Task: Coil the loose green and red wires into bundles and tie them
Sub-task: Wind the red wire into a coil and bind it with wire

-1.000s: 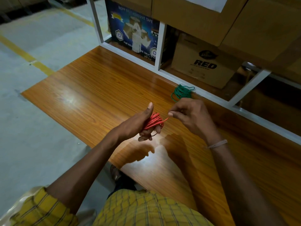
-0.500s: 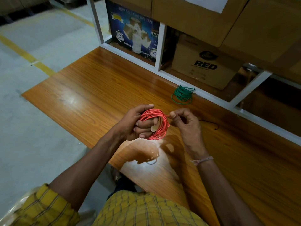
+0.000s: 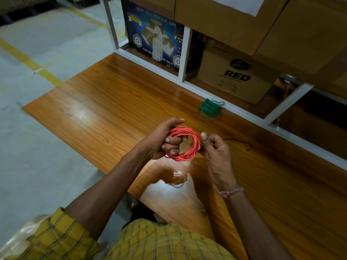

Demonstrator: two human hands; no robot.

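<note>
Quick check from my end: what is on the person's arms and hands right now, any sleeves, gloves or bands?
Both hands are bare, no gloves. The left arm has a yellow plaid sleeve pushed up near the elbow. The right wrist wears a thin pale thread band.

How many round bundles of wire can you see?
2. The red wire coil is held above the table between the left hand and right hand. The green wire coil lies on the table near the shelf frame.
</note>
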